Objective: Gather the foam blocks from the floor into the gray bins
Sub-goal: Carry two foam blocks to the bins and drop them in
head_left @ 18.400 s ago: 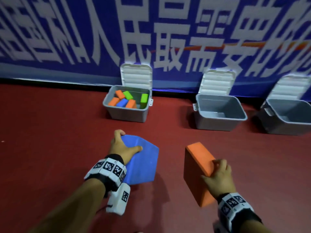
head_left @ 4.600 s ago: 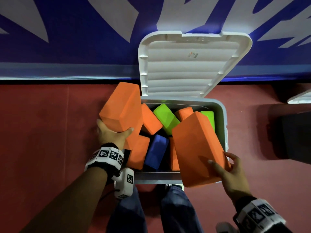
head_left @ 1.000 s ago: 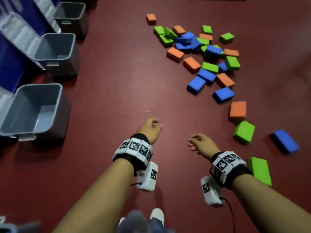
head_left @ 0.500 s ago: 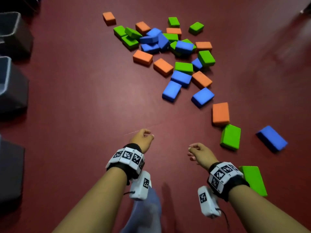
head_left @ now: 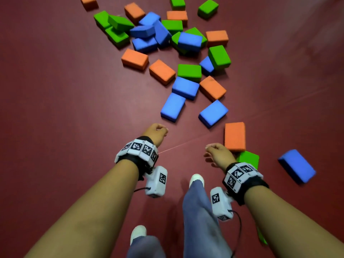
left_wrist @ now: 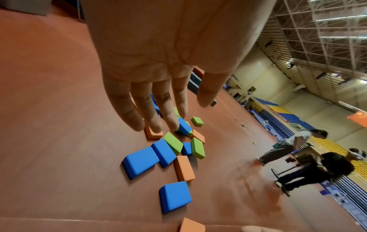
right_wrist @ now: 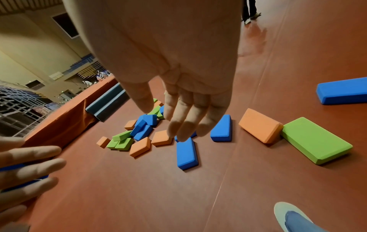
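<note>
Several orange, green and blue foam blocks lie scattered on the dark red floor [head_left: 65, 108], with a heap [head_left: 163, 34] at the far end. My left hand [head_left: 156, 132] hangs empty with relaxed fingers, just short of a blue block [head_left: 173, 107]. My right hand [head_left: 216, 151] is empty too, loosely curled, beside an orange block [head_left: 235, 136] and a green block [head_left: 248, 160]. The wrist views show the left hand [left_wrist: 168, 109] and the right hand [right_wrist: 178, 117] holding nothing. No gray bin appears in the head view.
My legs and a white shoe [head_left: 195, 180] are below the hands. A lone blue block [head_left: 296, 168] lies at the right. Other people [left_wrist: 298, 157] stand far across the hall. A dark low barrier [right_wrist: 107, 103] runs behind the heap.
The view has moved closer to the blocks and the bins at the left have dropped out of sight. Both hands stay empty.
</note>
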The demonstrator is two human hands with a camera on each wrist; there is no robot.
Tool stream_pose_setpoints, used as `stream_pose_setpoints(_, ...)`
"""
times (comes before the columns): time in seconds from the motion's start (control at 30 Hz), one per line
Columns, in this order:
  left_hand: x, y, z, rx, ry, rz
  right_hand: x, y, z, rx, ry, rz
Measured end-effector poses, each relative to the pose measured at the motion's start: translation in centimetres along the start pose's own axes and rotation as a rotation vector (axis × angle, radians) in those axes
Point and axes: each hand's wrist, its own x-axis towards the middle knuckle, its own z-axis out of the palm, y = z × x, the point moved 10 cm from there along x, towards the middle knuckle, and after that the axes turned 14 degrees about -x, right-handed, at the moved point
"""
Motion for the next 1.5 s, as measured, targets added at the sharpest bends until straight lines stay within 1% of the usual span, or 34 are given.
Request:
stream_pose_setpoints(0.13,6.8,1.5,3.7,-0.048,0.019,-0.091,8.1,-2.1,-4.2,-0.053,-0.028,0.035)
stream_pose_setpoints(0.23,10.9,2.7,3.9,-0.110,0.067,-0.150,13.7,-4.2,-6.2,-0.120,-0.058,0.044)
stream_pose_setpoints(0.3,13.8,3.1,3.5,-0.113,0.077,-0.198,17.4,-5.6,-6.6,-0.141,-0.083,0.072)
stream_pose_setpoints(0.4,19.3,3.3,2.0,-0.126,0.104,-0.249,22.7,-8.4,-6.0,-0.165,-0.120,0.094)
stream_pose_setpoints(0.47,23.9,3.5,1.2,-0.132,0.110,-0.266,26.9,-10.3,-5.1,-0.188,-0.127,0.095)
stream_pose_setpoints(0.57,31.5,3.8,0.4,-0.162,0.141,-0.268,33.6,-11.9,-3.8,-0.193,-0.086,0.122)
stream_pose_setpoints(0.67,37.5,3.2,-0.3,-0.151,0.177,-0.277,39.6,-12.1,-2.6,-0.211,-0.054,0.150)
stream_pose_setpoints(0.8,43.9,-0.1,-0.4,-0.051,0.177,-0.351,46.0,-10.4,-1.5,-0.237,-0.037,0.219)
stream_pose_setpoints(0.93,49.0,-4.1,0.6,-0.034,0.199,-0.425,51.8,-7.8,-0.1,-0.277,-0.054,0.255)
stream_pose_setpoints(1.1,56.3,-7.8,2.3,0.067,0.260,-0.405,59.8,-4.6,2.8,-0.270,-0.105,0.227)
stream_pose_setpoints(1.2,61.2,-10.4,3.7,0.101,0.298,-0.396,64.3,-2.6,5.0,-0.325,-0.154,0.183)
stream_pose_setpoints(1.33,67.0,-14.5,4.9,0.172,0.313,-0.403,69.4,-0.2,8.0,-0.374,-0.216,0.140)
stream_pose_setpoints(1.43,69.9,-17.9,4.6,0.225,0.325,-0.434,72.6,1.2,7.9,-0.454,-0.198,0.105)
stream_pose_setpoints(1.5,71.2,-19.8,5.1,0.256,0.291,-0.453,74.5,2.2,6.4,-0.516,-0.171,0.101)
